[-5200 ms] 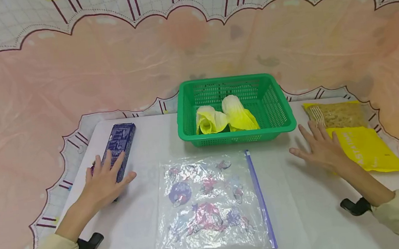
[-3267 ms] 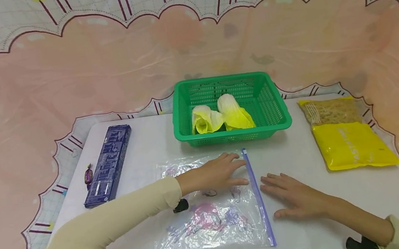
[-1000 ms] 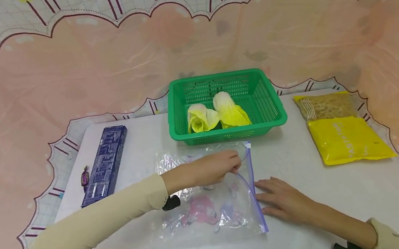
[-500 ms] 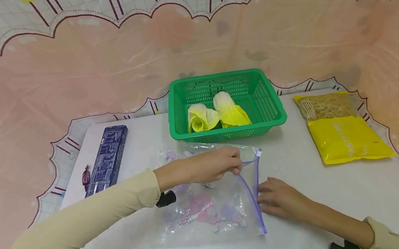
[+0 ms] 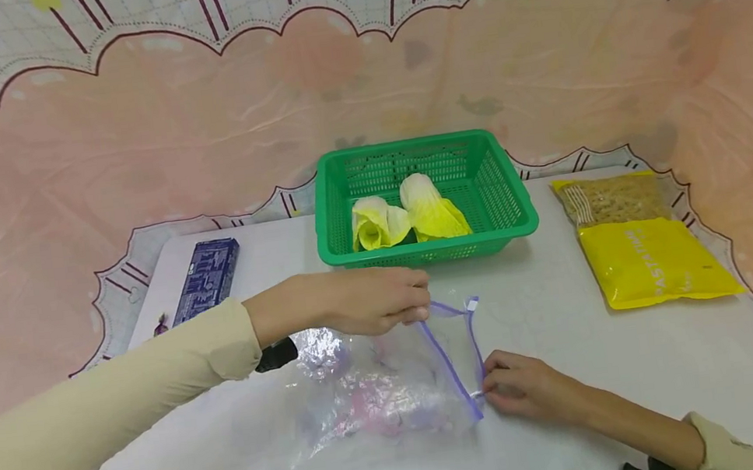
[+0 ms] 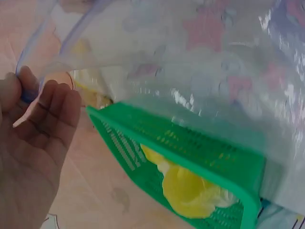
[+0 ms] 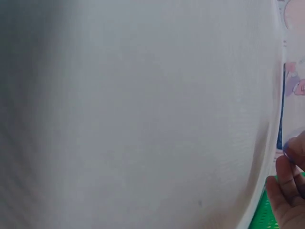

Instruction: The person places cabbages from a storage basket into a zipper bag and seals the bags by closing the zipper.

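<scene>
Your left hand [image 5: 384, 297] has thumb and fingers pinched on one lip of the clear plastic zip bag with pink and purple prints [image 5: 362, 405]. The left wrist view agrees: thumb and fingertips meet on the purple edge. Your right hand [image 5: 529, 385] pinches the opposite lip; in the right wrist view it's cut off by the frame edge, fingertips together.

Bag is on the white table [image 5: 558, 448], front and centre, mouth toward your right hand. The purple zip strips [image 5: 451, 367] stand apart, with a gap between them. The white zip slider [image 5: 473, 304] sits at the mouth's far corner.

Just beyond your left hand: the green perforated plastic basket [image 5: 431, 253]. In it, side by side, the smaller white-and-yellow leafy cabbage head [image 5: 380, 223] on the left and the longer white-and-yellow cabbage head [image 5: 436, 212] on the right.

Far left: the flat dark-blue printed box [image 5: 207, 279], lower end hidden by your beige sleeve [image 5: 122, 407]. The purple-wrapped candy [image 5: 160, 325] is beside it, partly covered too. Far right, well apart from the bag: the yellow plastic pasta pack with a clear window [image 5: 655, 259], lying flat.
</scene>
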`<state>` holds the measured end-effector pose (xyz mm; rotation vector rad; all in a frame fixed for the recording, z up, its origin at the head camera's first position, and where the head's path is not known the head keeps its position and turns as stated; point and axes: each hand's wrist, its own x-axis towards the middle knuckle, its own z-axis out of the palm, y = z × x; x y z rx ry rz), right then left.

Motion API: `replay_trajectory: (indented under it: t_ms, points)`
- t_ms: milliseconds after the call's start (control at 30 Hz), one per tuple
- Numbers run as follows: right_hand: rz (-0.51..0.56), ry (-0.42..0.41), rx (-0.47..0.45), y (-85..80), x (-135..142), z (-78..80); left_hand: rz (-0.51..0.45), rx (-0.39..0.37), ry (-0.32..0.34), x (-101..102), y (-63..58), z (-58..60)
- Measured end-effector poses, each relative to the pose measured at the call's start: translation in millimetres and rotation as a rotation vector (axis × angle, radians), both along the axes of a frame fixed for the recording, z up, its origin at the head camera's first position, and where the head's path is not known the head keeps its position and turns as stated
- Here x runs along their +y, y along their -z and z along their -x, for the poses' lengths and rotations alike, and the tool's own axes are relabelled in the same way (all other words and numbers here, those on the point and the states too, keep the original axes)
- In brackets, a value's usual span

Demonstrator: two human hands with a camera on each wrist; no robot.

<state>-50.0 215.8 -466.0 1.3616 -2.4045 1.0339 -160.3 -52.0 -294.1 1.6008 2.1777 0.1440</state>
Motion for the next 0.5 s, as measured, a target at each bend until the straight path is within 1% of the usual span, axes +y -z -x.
replay_trajectory:
  t_ms: [67, 167, 200, 333, 500]
  points:
    - [-0.017, 0.008, -0.008, -0.4, 0, -1.2, -0.035, 0.005, 0.012, -5, -8.6, 0.6]
    - [-0.031, 0.023, -0.025, -1.6, 1, -2.6, -0.111, 0.02, 0.029, -13, -15.5, -1.0]
    - [-0.034, 0.027, -0.028, -1.9, 1, -2.8, -0.135, 0.033, 0.037, -16, -16.4, -2.4]
    - [-0.036, 0.038, -0.035, -3.7, 2, -3.1, -0.197, 0.136, 0.067, -27, -15.1, -8.9]
    - [-0.027, 0.048, -0.042, -8.1, 2, -2.6, -0.274, 0.246, 0.054, -38, -13.8, -17.2]
